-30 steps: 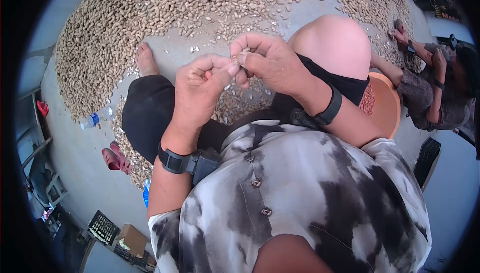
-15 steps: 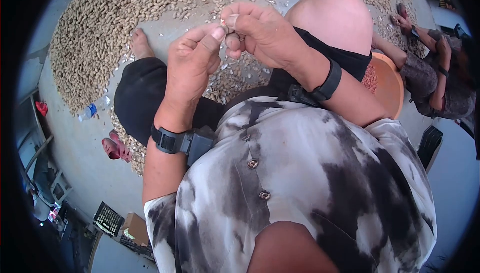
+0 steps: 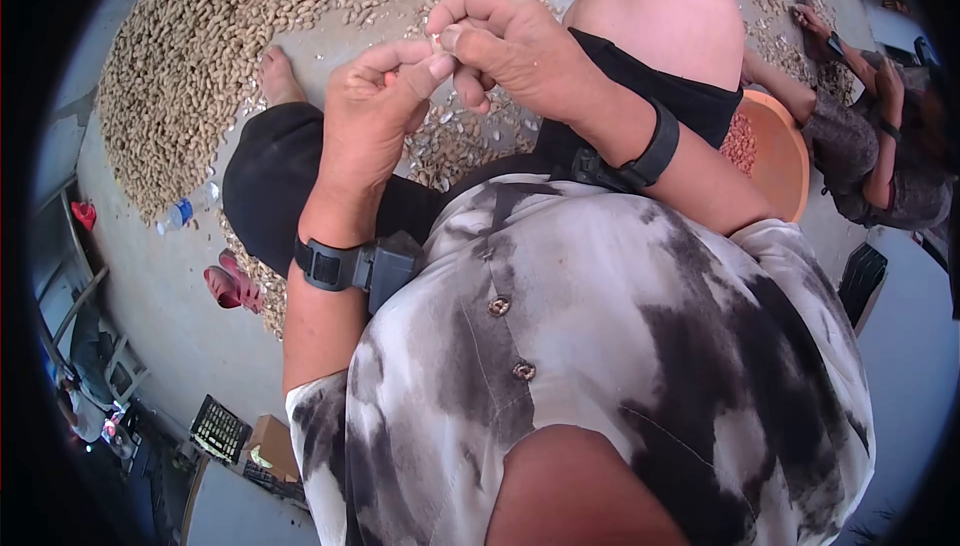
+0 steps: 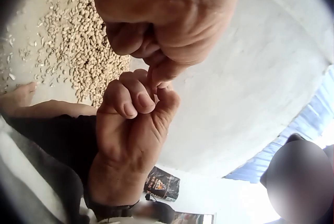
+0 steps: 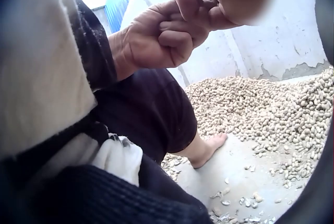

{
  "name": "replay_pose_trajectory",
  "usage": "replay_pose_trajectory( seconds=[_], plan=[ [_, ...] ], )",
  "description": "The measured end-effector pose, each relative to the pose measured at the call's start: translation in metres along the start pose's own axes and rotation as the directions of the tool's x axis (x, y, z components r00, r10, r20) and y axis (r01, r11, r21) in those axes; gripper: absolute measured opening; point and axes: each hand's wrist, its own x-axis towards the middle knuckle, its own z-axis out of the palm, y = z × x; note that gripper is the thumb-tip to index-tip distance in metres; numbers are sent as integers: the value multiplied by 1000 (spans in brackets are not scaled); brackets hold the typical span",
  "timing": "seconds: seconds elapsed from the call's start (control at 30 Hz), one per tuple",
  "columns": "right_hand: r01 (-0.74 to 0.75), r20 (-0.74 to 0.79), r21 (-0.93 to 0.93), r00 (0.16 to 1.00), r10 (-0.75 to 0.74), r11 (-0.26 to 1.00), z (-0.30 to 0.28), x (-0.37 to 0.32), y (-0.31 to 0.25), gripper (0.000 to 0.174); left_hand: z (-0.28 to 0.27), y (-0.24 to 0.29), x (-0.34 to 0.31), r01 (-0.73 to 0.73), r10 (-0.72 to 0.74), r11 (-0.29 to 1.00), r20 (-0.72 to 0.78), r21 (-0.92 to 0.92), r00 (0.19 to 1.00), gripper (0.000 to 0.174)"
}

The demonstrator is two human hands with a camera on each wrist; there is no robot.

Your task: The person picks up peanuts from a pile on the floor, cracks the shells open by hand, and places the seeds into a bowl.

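Observation:
In the head view, my left hand [image 3: 365, 126] and right hand [image 3: 525, 61] meet at the fingertips over my lap. Between them the thumbs and forefingers pinch a small peanut [image 3: 437, 45], mostly covered by the fingers. A reddish peanut kernel [image 3: 390, 78] shows in the curl of the left hand. In the left wrist view, the right hand [image 4: 133, 125] has its other fingers folded toward the palm. The right wrist view shows the left hand [image 5: 162, 38] with its lower fingers curled in.
A large heap of unshelled peanuts [image 3: 190, 76] spreads over the floor ahead. Broken shells [image 3: 465, 141] lie between my legs. An orange basin [image 3: 785, 161] with red kernels [image 3: 739, 144] stands at my right. Another person [image 3: 880, 146] sits farther right; a bottle [image 3: 178, 214] lies at left.
Both hands have shifted up and slightly left in the head view, partly as the view itself tilts. Fingertips stay together on the peanut; the red kernel in the left hand shows again.

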Motion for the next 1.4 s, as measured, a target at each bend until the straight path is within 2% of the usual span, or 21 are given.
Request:
replay_pose_trajectory(
  seconds=[0.07,0.17,0.37,0.63,0.73,0.87,0.97,1.13,1.23,1.33,1.4],
  plan=[
    [-42,0,-76,999,42,996,0,-1,2,16,1,-1,-1,3,-3,1000,-4,9,1000,16],
    [-30,-4,-52,1000,30,998,2,3,11,16,5,-4,-1,2,-2,1000,-17,-9,1000,16],
    [-33,-10,102,999,34,994,4,9,22,16,4,-11,4,-12,14,1000,-60,29,998,15],
    [-85,-46,160,995,93,983,3,11,25,16,10,-10,4,-33,43,995,-98,97,994,15],
    [-71,-51,227,995,85,971,1,13,19,17,10,-4,4,2,-5,1000,-105,-28,994,17],
    [-31,-71,314,996,56,949,-1,9,9,17,5,-4,3,23,-31,995,-87,-93,996,19],
    [-26,-69,107,997,34,994,-1,9,10,20,7,-2,1,20,-25,998,-85,-61,996,19],
    [13,-30,75,999,-11,997,-4,5,10,21,5,0,-2,6,-5,1000,-68,24,998,18],
    [36,-28,23,999,-35,999,-3,3,8,21,-1,3,-3,21,-20,985,-8,171,1000,20],
    [61,-21,-13,998,-61,998,0,1,4,18,3,4,-5,-33,17,990,116,140,993,23],
    [50,0,22,999,-50,998,1,0,4,17,6,2,-5,-89,67,983,134,161,989,25]
  ],
)
